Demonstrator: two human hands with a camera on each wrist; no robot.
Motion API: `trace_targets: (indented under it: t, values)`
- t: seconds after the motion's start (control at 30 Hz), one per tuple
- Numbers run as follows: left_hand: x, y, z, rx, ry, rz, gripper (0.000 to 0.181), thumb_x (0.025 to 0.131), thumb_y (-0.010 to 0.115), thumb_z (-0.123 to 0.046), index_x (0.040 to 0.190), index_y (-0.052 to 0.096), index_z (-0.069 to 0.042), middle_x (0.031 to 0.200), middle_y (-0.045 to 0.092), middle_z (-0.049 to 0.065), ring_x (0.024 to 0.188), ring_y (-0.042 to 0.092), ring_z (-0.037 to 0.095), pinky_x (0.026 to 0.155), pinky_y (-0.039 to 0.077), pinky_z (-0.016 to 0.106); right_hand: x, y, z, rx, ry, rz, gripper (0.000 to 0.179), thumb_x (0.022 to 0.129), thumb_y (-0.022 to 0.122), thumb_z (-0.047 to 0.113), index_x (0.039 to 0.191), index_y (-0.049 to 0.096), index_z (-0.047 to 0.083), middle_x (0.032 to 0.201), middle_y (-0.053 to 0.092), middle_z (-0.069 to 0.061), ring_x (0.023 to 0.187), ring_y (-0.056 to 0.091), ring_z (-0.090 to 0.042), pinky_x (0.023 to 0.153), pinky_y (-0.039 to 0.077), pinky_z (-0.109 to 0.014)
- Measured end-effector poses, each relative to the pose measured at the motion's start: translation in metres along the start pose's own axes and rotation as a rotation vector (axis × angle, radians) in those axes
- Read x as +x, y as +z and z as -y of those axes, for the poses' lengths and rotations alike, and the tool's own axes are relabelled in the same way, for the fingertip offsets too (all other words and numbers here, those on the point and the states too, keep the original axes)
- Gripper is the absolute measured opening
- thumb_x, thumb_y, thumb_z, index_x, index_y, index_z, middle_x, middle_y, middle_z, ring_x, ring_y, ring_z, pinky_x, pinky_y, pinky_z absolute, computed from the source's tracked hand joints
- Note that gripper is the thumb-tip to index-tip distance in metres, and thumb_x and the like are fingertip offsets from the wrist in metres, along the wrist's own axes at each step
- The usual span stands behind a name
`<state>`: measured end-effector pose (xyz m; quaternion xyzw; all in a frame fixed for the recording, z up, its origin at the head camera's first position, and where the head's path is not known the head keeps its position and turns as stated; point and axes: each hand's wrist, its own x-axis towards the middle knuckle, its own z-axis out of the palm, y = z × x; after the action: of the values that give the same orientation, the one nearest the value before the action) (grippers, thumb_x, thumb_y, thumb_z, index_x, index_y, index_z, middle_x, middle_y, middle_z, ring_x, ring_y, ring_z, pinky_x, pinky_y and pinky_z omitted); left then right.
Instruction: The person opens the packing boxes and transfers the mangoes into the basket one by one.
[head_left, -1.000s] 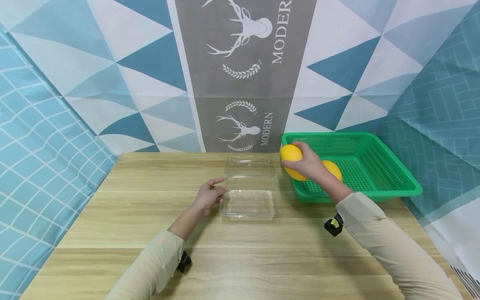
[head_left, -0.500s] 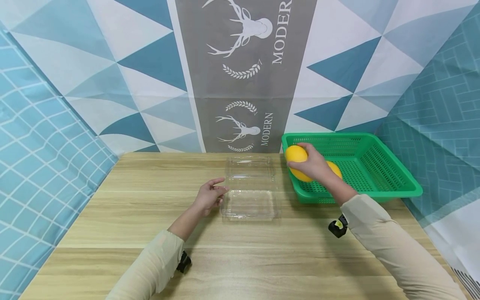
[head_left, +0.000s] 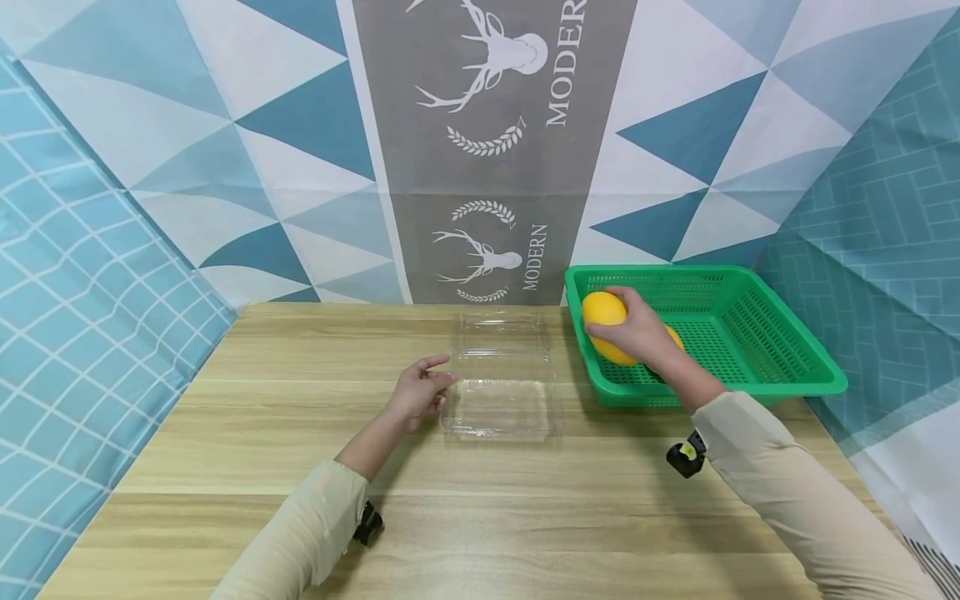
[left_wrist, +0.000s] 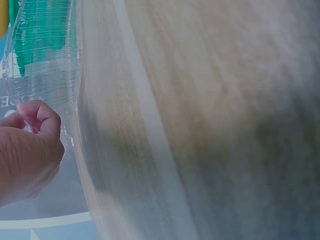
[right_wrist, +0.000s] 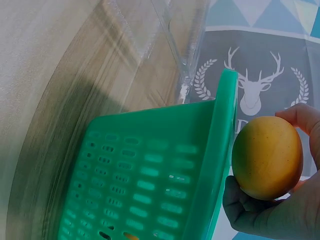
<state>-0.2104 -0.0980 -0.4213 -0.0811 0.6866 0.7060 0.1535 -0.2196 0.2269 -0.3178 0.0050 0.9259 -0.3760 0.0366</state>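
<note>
My right hand (head_left: 639,332) grips a yellow mango (head_left: 604,309) above the left end of the green basket (head_left: 750,389). In the right wrist view the mango (right_wrist: 268,158) sits between thumb and fingers, beside the basket's rim (right_wrist: 226,100). Another mango (head_left: 675,337) lies in the basket, mostly hidden behind the right hand. A clear plastic clamshell box (head_left: 501,408) stands unfolded on the table, its lid (head_left: 500,332) towards the wall. At its left edge, my left hand (head_left: 417,392) pinches the box between thumb and finger, as the left wrist view also shows.
The wooden table (head_left: 480,517) extends in front of and left of the box. A patterned cloth wall (head_left: 480,167) closes off the back. The basket's holed side stands just right of the box.
My right hand has moved a little to the right with the mango, further over the basket, and covers more of the other mango. The left hand and the box stay put.
</note>
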Motion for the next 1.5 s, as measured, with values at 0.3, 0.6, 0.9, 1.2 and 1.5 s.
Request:
trace_targets:
  t: [0.3, 0.6, 0.9, 1.2, 1.5]
  values:
    - [0.001, 0.001, 0.0, -0.003, 0.0, -0.007, 0.05, 0.09, 0.058, -0.003, 0.138, 0.041, -0.007, 0.092, 0.049, 0.001, 0.065, 0.047, 0.007, 0.05, 0.041, 0.015, -0.002, -0.004, -0.005, 0.037, 0.006, 0.015, 0.082, 0.085, 0.064, 0.034, 0.149, 0.016, 0.013, 0.139, 0.036, -0.022, 0.109, 0.049, -0.037, 0.077, 0.051, -0.042]
    - [0.0, 0.0, 0.0, -0.004, 0.0, -0.012, 0.05, 0.091, 0.057, -0.004, 0.137, 0.041, -0.008, 0.093, 0.049, 0.002, 0.065, 0.047, 0.007, 0.051, 0.042, 0.015, -0.005, -0.008, -0.007, 0.042, 0.009, 0.0, 0.081, 0.085, 0.064, 0.032, 0.148, 0.017, 0.011, 0.138, 0.036, -0.023, 0.108, 0.048, -0.037, 0.078, 0.051, -0.042]
    - [0.0, 0.001, 0.0, 0.016, -0.006, -0.02, 0.049, 0.09, 0.058, -0.004, 0.137, 0.042, -0.01, 0.093, 0.049, 0.001, 0.066, 0.049, 0.007, 0.051, 0.043, 0.015, -0.007, -0.013, -0.012, 0.033, 0.014, -0.005, 0.082, 0.085, 0.064, 0.033, 0.149, 0.016, 0.012, 0.14, 0.035, -0.024, 0.109, 0.048, -0.038, 0.075, 0.051, -0.04]
    - [0.0, 0.001, 0.0, 0.019, -0.001, -0.01, 0.05, 0.091, 0.057, -0.004, 0.138, 0.041, -0.01, 0.093, 0.05, 0.002, 0.066, 0.048, 0.007, 0.051, 0.043, 0.015, -0.009, -0.019, -0.016, 0.019, 0.024, -0.01, 0.083, 0.086, 0.064, 0.034, 0.149, 0.015, 0.011, 0.139, 0.035, -0.025, 0.108, 0.048, -0.038, 0.075, 0.051, -0.04]
    - [0.0, -0.001, 0.001, 0.032, -0.003, 0.001, 0.049, 0.092, 0.056, -0.006, 0.138, 0.041, -0.01, 0.095, 0.048, 0.003, 0.066, 0.048, 0.007, 0.052, 0.042, 0.015, -0.01, -0.024, -0.019, -0.007, 0.026, -0.018, 0.084, 0.086, 0.063, 0.035, 0.149, 0.013, 0.009, 0.138, 0.035, -0.027, 0.11, 0.047, -0.04, 0.077, 0.05, -0.043]
